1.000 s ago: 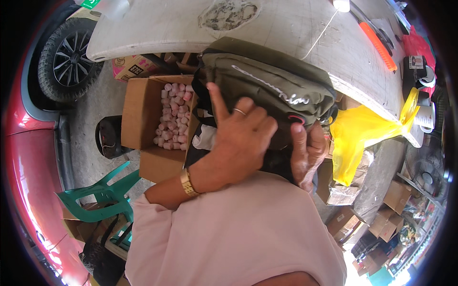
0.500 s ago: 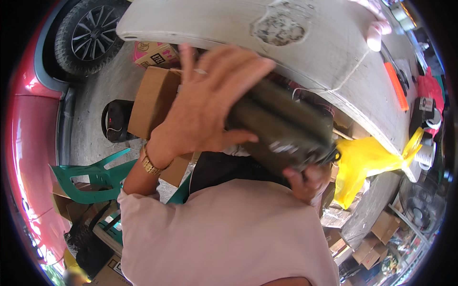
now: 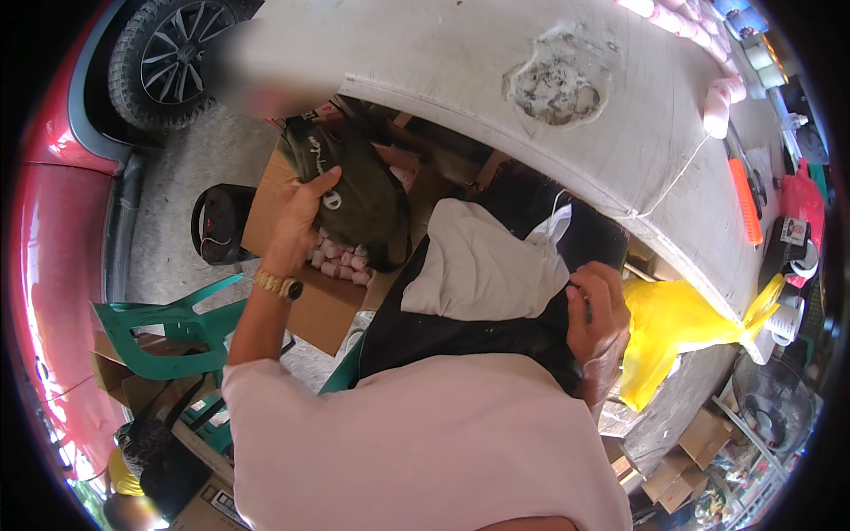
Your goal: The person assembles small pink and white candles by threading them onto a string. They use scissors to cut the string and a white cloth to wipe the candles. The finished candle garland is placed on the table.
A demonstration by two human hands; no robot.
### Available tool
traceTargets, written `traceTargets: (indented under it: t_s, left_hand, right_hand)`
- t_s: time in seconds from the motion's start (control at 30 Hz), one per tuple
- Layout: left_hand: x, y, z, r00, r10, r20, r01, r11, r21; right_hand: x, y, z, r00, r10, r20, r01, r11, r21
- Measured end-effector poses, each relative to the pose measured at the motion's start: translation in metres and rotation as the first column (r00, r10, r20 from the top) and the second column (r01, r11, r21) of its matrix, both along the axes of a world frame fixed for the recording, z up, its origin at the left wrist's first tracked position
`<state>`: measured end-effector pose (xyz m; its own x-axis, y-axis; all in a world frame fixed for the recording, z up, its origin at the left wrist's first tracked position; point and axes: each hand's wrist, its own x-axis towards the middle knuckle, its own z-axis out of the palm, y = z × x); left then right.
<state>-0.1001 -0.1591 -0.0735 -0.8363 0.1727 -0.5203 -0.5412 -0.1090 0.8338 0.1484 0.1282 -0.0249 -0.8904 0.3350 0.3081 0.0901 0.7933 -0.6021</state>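
Observation:
My left hand (image 3: 301, 212) grips a dark olive fabric bag (image 3: 354, 190) with white lettering and a small round emblem, its thumb lying on top. The bag is held over an opened cardboard box (image 3: 323, 310) with several small pink rolls (image 3: 341, 264) inside. Across my dark-clad lap (image 3: 416, 341) lies a crumpled whitish cloth (image 3: 487, 265) with a loose white loop at its far right corner. My right hand (image 3: 598, 314) rests beside the cloth's right edge, fingers curled in. Whatever those fingers may hold is hidden.
A worn white table (image 3: 425, 53) spans the far side. A yellow plastic bag (image 3: 673, 332) hangs at its right end. At left are a green plastic chair (image 3: 177, 332), a black round-ended device (image 3: 217, 221) and a red vehicle (image 3: 66, 265). A fan (image 3: 770, 403) stands at right.
The olive bag has gone from in front of my body, between both hands, to the left over the box. My right hand has let go of it. The whitish cloth is now exposed.

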Motion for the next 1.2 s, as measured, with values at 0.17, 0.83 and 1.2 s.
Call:
traceTargets:
  t_s: [0.17,0.83,1.2]
  left_hand:
    - [-0.043,0.02,-0.047,0.99,0.137,0.035,-0.141,0.964,0.225]
    - [-0.05,0.274,-0.359,0.765,-0.093,-0.637,-0.352,0.768,-0.535]
    - [-0.12,0.197,-0.38,0.914,-0.122,-0.388,-0.227,0.637,-0.736]
  right_hand:
    - [-0.003,0.006,-0.004,1.0,-0.004,0.008,0.004,0.998,0.056]
    - [-0.011,0.016,-0.019,0.952,-0.008,0.307,-0.032,0.992,0.125]
    - [-0.021,0.023,-0.018,0.953,0.001,0.304,-0.039,0.992,0.117]
